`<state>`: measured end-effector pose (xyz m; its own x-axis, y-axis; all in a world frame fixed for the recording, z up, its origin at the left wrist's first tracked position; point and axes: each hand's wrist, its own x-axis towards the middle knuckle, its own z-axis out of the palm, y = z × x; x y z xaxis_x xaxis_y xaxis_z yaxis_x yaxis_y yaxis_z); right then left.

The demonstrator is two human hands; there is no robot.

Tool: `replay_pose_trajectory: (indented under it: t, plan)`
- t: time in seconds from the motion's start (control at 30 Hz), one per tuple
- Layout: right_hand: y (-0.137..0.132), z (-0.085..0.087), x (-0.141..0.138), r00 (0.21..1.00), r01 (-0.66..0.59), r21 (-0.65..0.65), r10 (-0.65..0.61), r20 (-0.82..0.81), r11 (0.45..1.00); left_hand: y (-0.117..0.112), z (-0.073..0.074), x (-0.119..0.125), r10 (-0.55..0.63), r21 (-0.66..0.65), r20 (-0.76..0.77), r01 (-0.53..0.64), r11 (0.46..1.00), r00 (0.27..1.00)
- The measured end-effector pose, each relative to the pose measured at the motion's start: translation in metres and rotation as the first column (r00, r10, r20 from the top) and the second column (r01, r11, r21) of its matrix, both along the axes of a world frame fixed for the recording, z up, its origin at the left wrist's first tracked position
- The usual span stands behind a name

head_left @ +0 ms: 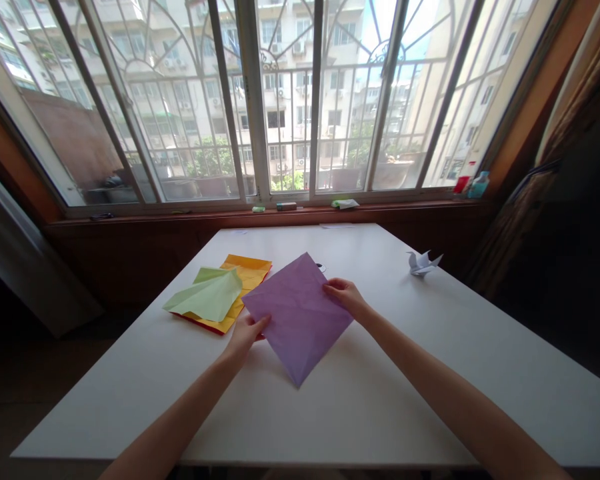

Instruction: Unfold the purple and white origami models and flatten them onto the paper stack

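A square sheet of purple paper [300, 313] is held up over the white table [380, 400], turned so that one corner points toward me. Faint crease lines run across it. My left hand [247, 337] pinches its lower left edge, thumb on top and fingers underneath. On the upper right edge, my right hand [347, 297] grips the sheet between thumb and fingers. Just left of the sheet lies a folded light green paper [210, 297] on top of yellow-orange paper [250, 267] with a red underside.
A folded white paper crane [423, 265] stands near the table's right edge. Behind the purple sheet, a small round object [321, 267] partly shows. Small items, including a green-and-white packet [345, 204] and a blue bottle [479, 185], sit on the windowsill [200, 217].
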<state>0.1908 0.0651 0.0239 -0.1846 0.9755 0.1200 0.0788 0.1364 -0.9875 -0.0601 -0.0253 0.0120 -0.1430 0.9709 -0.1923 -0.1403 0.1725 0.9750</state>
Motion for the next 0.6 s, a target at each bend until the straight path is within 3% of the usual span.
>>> replay_pose_trajectory:
  t: [0.13, 0.27, 0.33, 0.4, 0.5, 0.6]
  plan:
    - [-0.003, 0.000, 0.000, 1.000, -0.003, -0.011, 0.003, -0.018, 1.000, 0.013, 0.010, -0.032, 0.265, 0.040, 0.049, -0.267, 0.963, 0.963]
    - [-0.006, -0.009, 0.008, 1.000, -0.004, -0.074, 0.004, -0.012, 0.997, 0.021, 0.028, -0.103, 0.577, 0.045, 0.051, -0.579, 0.814, 0.815]
    - [-0.007, -0.017, 0.012, 1.000, 0.000, -0.110, -0.001, -0.009, 0.994, 0.025, 0.030, -0.135, 0.679, 0.013, 0.014, -0.679, 0.734, 0.734]
    - [-0.007, -0.023, 0.015, 1.000, 0.015, -0.129, -0.016, -0.011, 0.992, 0.031, 0.023, -0.157, 0.719, -0.014, -0.033, -0.720, 0.694, 0.694]
    - [-0.006, -0.028, 0.015, 1.000, 0.020, -0.138, -0.023, -0.015, 0.990, 0.044, 0.004, -0.169, 0.710, -0.014, -0.118, -0.716, 0.698, 0.694]
    - [-0.005, -0.029, 0.015, 1.000, 0.005, -0.138, -0.007, -0.015, 0.990, 0.054, -0.011, -0.169, 0.706, 0.123, -0.228, -0.699, 0.704, 0.671]
